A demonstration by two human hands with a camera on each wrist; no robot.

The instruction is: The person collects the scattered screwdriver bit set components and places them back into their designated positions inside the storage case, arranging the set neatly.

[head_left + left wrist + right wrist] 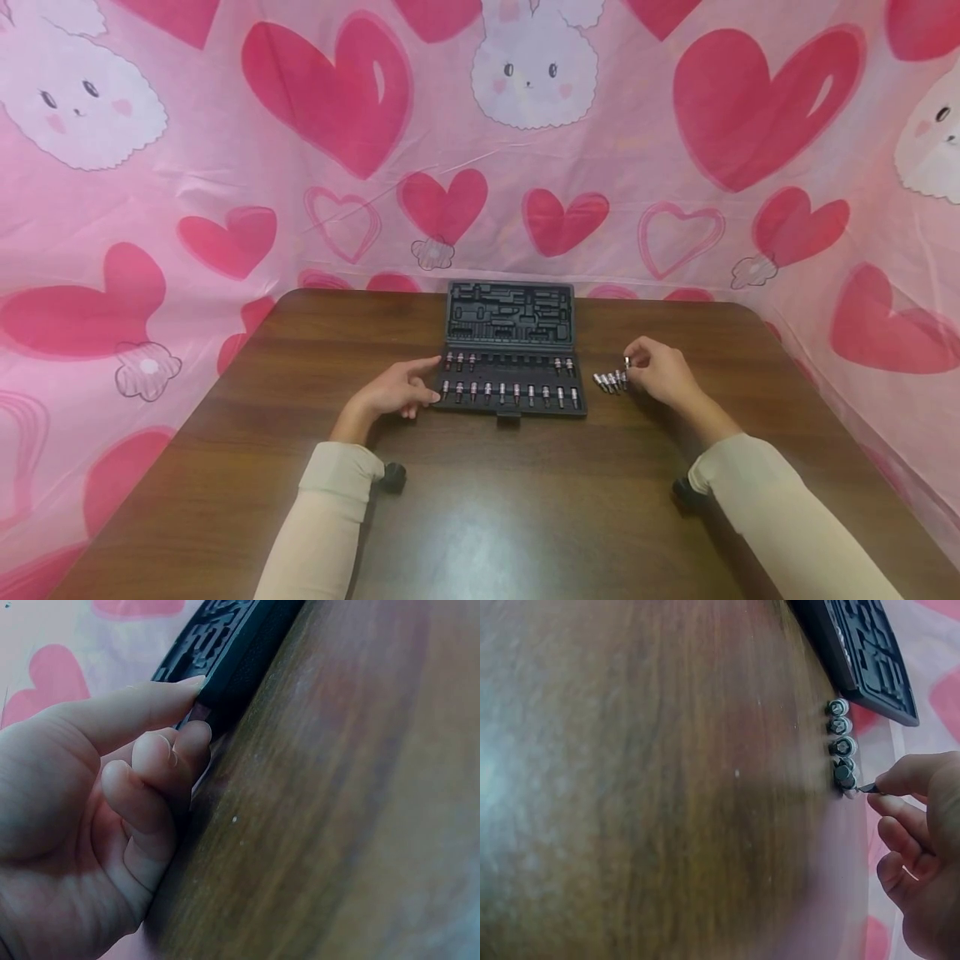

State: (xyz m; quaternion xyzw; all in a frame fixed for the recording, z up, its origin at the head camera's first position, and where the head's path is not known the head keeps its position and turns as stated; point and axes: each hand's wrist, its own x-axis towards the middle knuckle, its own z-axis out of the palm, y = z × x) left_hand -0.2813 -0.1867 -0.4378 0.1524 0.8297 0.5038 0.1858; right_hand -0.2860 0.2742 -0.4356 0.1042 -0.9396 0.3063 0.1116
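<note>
An open black socket case (517, 346) lies on the table, lid at the back, with several shiny bit sockets (516, 393) along its front row. Its rear row has three at the left end and two at the right. My left hand (393, 388) is at the case's left side, index finger and thumb reaching its edge; in the left wrist view the thumb (161, 703) touches a corner. To the right of the case, my right hand (663, 373) pinches a bit socket (627, 362) between thumb and fingertips, beside a short row of loose bit sockets (841, 726).
The brown wooden table (480, 500) extends around the case. A pink cloth (517, 158) with hearts and rabbit faces hangs behind and along both sides. Dark wrist devices (394, 477) show below both sleeves.
</note>
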